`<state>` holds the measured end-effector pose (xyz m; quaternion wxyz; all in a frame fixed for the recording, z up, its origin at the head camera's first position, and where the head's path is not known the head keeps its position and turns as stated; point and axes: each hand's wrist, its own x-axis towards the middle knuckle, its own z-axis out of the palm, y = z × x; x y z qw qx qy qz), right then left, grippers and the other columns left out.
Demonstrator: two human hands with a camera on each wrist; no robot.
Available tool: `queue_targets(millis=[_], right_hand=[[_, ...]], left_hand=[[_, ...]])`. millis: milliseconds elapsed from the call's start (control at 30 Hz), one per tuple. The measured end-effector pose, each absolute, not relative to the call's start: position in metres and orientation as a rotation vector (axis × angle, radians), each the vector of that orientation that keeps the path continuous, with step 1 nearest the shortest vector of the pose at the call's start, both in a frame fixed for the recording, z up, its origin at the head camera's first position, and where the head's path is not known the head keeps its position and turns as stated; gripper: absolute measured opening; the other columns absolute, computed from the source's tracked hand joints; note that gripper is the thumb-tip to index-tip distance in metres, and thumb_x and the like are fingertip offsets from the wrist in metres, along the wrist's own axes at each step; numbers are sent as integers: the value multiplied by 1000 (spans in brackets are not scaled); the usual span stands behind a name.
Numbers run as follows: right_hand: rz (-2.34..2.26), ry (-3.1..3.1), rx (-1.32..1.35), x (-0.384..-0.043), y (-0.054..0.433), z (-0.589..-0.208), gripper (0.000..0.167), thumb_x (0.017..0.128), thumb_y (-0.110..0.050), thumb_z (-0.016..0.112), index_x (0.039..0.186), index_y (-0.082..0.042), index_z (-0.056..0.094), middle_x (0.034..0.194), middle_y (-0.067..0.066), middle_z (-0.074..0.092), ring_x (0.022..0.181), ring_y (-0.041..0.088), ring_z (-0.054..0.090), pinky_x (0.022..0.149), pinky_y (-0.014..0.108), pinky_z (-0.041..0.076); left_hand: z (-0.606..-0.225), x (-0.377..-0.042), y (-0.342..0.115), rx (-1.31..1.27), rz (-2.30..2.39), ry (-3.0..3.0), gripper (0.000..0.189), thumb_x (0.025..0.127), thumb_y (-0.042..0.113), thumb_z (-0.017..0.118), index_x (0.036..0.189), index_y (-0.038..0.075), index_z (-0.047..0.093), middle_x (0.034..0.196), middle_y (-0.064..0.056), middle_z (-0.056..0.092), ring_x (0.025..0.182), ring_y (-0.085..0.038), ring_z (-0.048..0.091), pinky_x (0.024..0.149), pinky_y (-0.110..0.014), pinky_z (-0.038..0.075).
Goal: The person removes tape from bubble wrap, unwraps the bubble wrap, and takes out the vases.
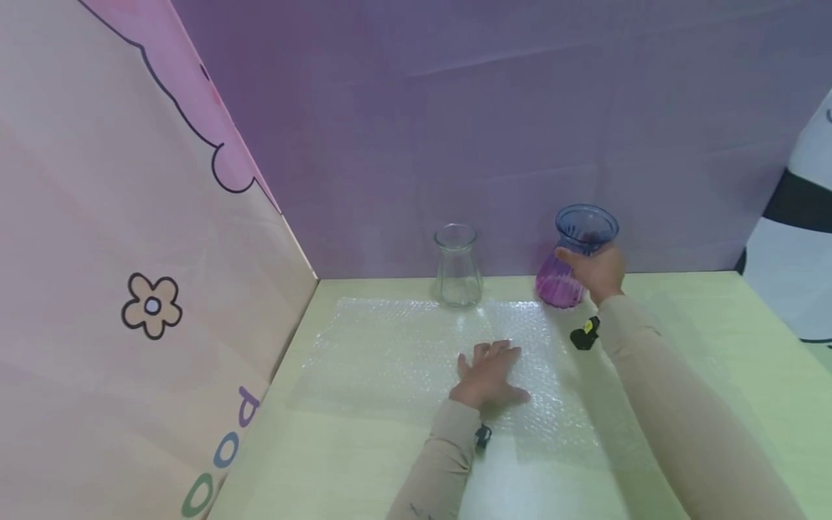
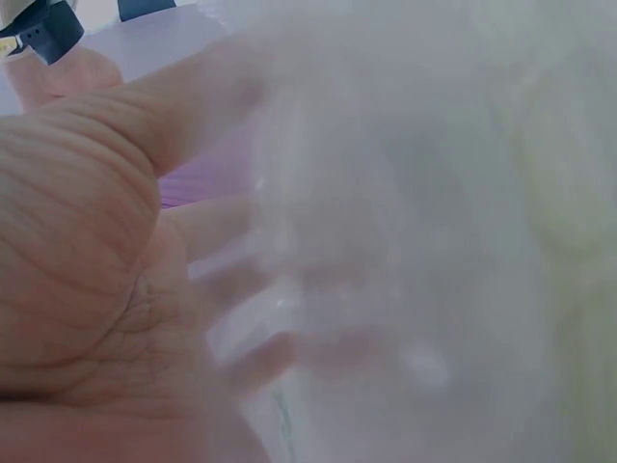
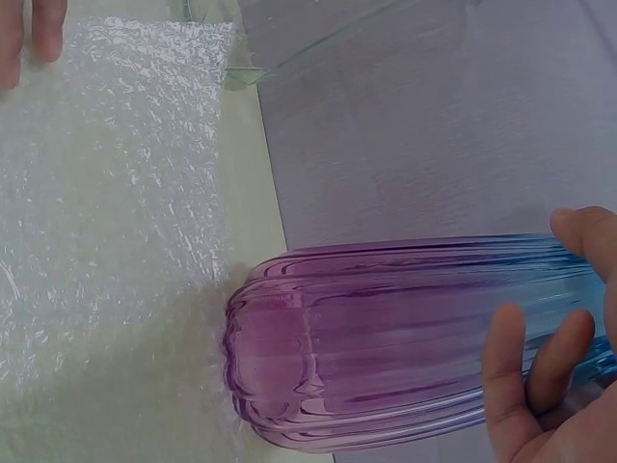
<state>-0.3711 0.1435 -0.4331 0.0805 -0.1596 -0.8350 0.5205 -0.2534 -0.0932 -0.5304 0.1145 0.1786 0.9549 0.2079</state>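
At the back right of the table, my right hand [image 1: 599, 273] grips a ribbed glass vase [image 1: 559, 282] around its neck. The vase shades from blue at the flared rim to pink-purple at the base, and leans a little. In the right wrist view, curled fingers [image 3: 506, 362] lie against its blue part. My left hand [image 1: 490, 377] rests with fingers spread on a sheet of bubble wrap [image 1: 383, 354]. Blurred clear film [image 2: 434, 193] covers much of the left wrist view. A clear glass vase [image 1: 458, 271] stands upright at the wrap's back edge.
A small black object with a yellow mark [image 1: 585, 334] is seen beside my right wrist. The pale table [image 1: 728, 347] meets a purple backdrop [image 1: 507, 130] at the back. A printed panel [image 1: 84, 217] with a flower borders the left side.
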Motion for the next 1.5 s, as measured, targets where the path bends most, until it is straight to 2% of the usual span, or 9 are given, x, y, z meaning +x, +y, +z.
queue_targets(millis=[467,800,1500], right_hand=[[1527,-2515,-492,-377,138,-428,110,86,-58,75,161,0,19,165,24,32,152,44,32,124,58,31],[1461,-2524,-454,-385,138,-430,105,85,-54,78,158,2,27,159,27,39,147,45,38,122,57,34],[1442,-2539,-475,-384,138,-429,102,87,-53,76,158,2,27,161,26,38,148,46,37,122,58,34]], left_hand=[[-527,-253,-94,535,603,2811,87,84,51,78,158,39,35,169,12,27,156,-27,23,122,-72,13],[-527,-253,-94,527,624,2803,87,83,50,78,158,38,35,169,11,27,156,-26,23,122,-72,12],[-529,-254,-92,537,595,2811,87,83,52,77,158,39,35,169,12,27,155,-26,24,122,-72,14]])
